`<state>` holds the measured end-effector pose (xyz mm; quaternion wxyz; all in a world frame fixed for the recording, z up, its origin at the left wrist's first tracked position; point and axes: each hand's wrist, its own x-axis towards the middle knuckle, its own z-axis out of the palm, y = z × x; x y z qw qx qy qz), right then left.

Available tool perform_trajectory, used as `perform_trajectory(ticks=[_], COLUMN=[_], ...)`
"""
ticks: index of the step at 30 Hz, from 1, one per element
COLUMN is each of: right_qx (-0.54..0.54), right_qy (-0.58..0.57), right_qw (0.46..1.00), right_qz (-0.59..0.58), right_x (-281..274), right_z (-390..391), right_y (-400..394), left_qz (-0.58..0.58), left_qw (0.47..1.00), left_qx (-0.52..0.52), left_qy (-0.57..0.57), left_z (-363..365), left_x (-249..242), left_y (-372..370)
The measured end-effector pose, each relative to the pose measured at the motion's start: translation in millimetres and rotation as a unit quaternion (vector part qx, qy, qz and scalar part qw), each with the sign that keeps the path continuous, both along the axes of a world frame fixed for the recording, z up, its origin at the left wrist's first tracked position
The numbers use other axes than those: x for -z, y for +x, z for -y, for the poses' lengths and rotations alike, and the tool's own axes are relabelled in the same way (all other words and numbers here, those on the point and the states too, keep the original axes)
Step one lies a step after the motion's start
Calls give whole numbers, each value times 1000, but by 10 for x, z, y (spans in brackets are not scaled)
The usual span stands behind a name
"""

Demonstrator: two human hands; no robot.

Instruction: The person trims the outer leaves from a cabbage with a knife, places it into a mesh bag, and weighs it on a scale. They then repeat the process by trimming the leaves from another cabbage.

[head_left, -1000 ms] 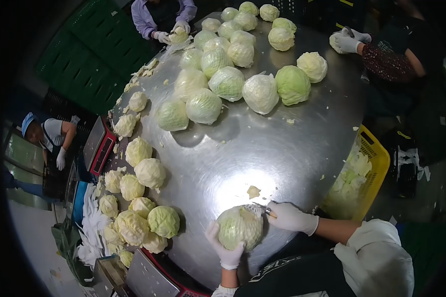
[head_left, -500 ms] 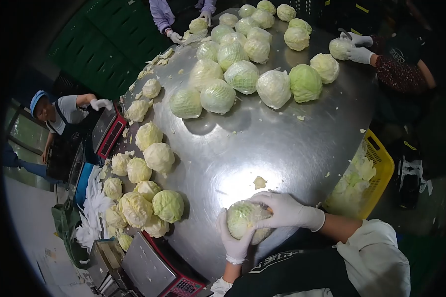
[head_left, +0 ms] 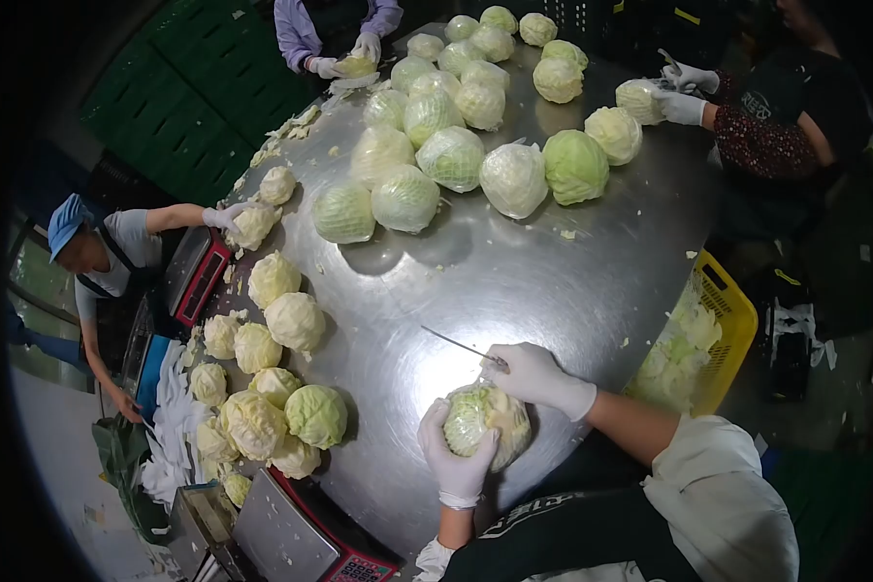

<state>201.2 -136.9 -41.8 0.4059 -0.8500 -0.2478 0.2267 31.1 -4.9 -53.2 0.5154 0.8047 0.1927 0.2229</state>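
Note:
A cabbage (head_left: 470,419), partly covered in clear wrap, rests on the metal table near its front edge. My left hand (head_left: 459,453), in a white glove, grips it from the left and front with spread fingers and thumb. Just above the cabbage's upper right side, my gloved right hand (head_left: 536,375) is closed around a knife (head_left: 461,343). The thin blade points up and left over the table; the handle is mostly hidden in my fist.
Wrapped cabbages (head_left: 427,116) crowd the far part of the table (head_left: 398,291); bare ones (head_left: 255,424) line the left edge. Scales (head_left: 286,529) stand at left. A yellow crate (head_left: 727,339) of leaves is at right. Three co-workers handle cabbages around the table.
My right hand has lifted off the cabbage and now shows a knife. My left hand stays on the cabbage. The co-worker at left has reached onto a cabbage.

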Motion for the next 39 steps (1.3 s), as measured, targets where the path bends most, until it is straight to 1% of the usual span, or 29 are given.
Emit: perform_trajectory(ticks=[1, 2, 3, 4, 5, 7, 8, 9, 11, 12, 14, 15, 17, 18, 19, 21, 22, 23, 25, 26, 27, 28, 29, 30, 31, 33, 35, 37, 39], right_qx=[1, -25, -52, -79, -79, -127, -132, -135, -128, -133, -137, -144, -166, -163, -173, -137, -117, -132, -138, -167, -177, -215, -247, -210, -218, -145, -142, -119, -122], right_qy=[0, -44, -88, -90, -88, -122, -109, -108, -132, -128, -109, -104, -78, -47, -45, 69, 18, 13, 159, 145, 143, 62, -18, -4, 0, 16, 21, -15, -29], right_qw=[1000, 998, 994, 990, 990, 976, 973, 973, 971, 970, 976, 975, 981, 985, 984, 967, 925, 922, 913, 935, 935, 964, 969, 977, 975, 980, 985, 993, 992], right_qz=[0, 22, 46, 81, 83, 130, 153, 153, 155, 157, 128, 130, 69, 6, 4, -202, -361, -363, -349, -276, -272, -145, -14, -43, -36, -137, -97, -14, -14], right_x=[60, 129, 193, 250, 313, 279, 314, 327, 331, 322, 322, 341, 404, 359, 397, 482, 373, 241, -26, 24, -112, -357, -498, -385, -298, -206, -209, -178, -108], right_z=[-44, -89, -128, -163, -203, -332, -369, -391, -452, -467, -460, -473, -512, -515, -527, -548, -571, -551, -493, -468, -445, -391, -373, -385, -389, -406, -450, -501, -512], right_y=[44, 83, 135, 115, 112, 57, 44, 32, 11, -14, -116, -202, -431, -544, -644, -817, -835, -875, -886, -885, -883, -898, -905, -897, -873, -832, -850, -872, -812], left_qz=[19, 19, 22, 26, 27, 75, 99, 98, 148, 149, 142, 144, 25, -9, -8, 69, 4, 5, -50, -43, -38, -90, -143, -144, -140, -192, -195, -188, -185], left_qw=[1000, 1000, 998, 993, 993, 996, 992, 993, 984, 984, 979, 979, 968, 963, 963, 969, 986, 985, 995, 989, 988, 978, 959, 949, 948, 942, 938, 935, 935], left_qx=[-10, -8, 12, 30, 29, 45, 73, 69, 63, 57, 40, 33, 15, 6, -5, 11, -12, -28, -82, -112, -121, -97, -73, -77, -88, -47, -62, -67, -76], left_qy=[-1, -1, 55, 111, 112, 14, -9, -8, -78, -74, -143, -138, -250, -271, -269, -238, -168, -167, 12, 89, 89, 163, 235, 268, 271, 270, 280, 293, 294], left_z=[12, 34, 62, 74, 41, -56, -130, -127, -127, -152, -229, -281, -407, -416, -357, -265, -239, -192, -111, -63, -21, 11, 32, 41, 30, 4, -5, -15, -37], left_x=[25, 14, -29, -45, -5, 154, 226, 262, 310, 372, 484, 480, 398, 261, 102, -133, -172, -163, -137, -173, -288, -433, -533, -572, -618, -683, -684, -706, -648], left_y=[-4, -32, -53, -78, -120, -317, -432, -535, -732, -841, -1115, -1298, -1623, -1709, -1729, -1663, -1631, -1624, -1496, -1391, -1266, -1154, -1064, -984, -938, -862, -818, -830, -855])
